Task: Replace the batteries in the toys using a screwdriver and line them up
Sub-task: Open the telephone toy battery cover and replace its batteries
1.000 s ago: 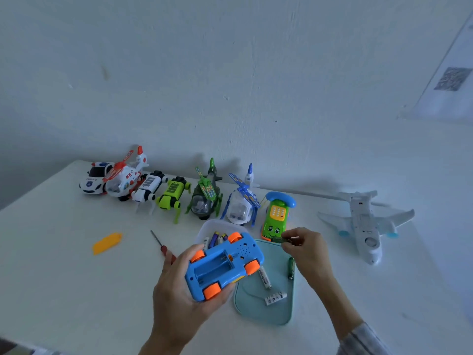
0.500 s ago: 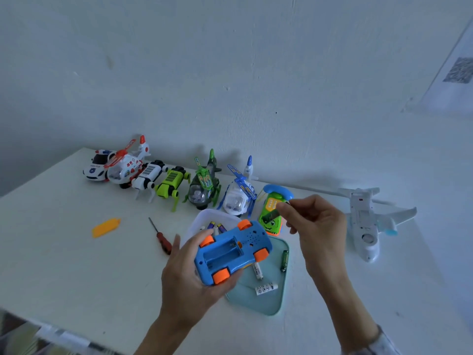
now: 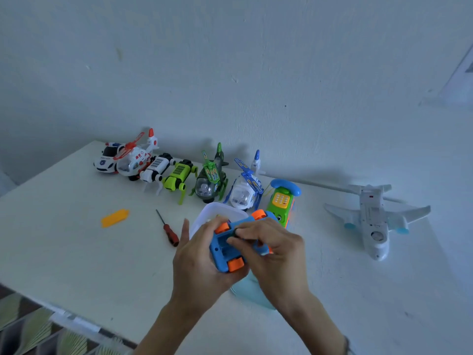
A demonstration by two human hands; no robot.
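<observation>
My left hand (image 3: 197,262) grips a blue toy car (image 3: 225,252) with orange wheels, held upside down above the table so its open battery bay faces up. My right hand (image 3: 271,247) lies over the car and pinches a dark battery (image 3: 236,231) at the bay's edge. A red-handled screwdriver (image 3: 167,229) lies on the table left of my hands. An orange battery cover (image 3: 115,218) lies further left. A row of toys stands along the wall, from a white police car (image 3: 106,161) to a green toy phone (image 3: 281,201).
A white container (image 3: 217,211) sits just behind the car, and a teal tray (image 3: 256,290) shows under my hands. A white toy airplane (image 3: 373,216) lies upside down at the right. The table's front edge (image 3: 64,313) runs at lower left.
My right hand came down from beside the green phone with the battery and now lies over the car's battery bay. The left hand kept hold of the car.
</observation>
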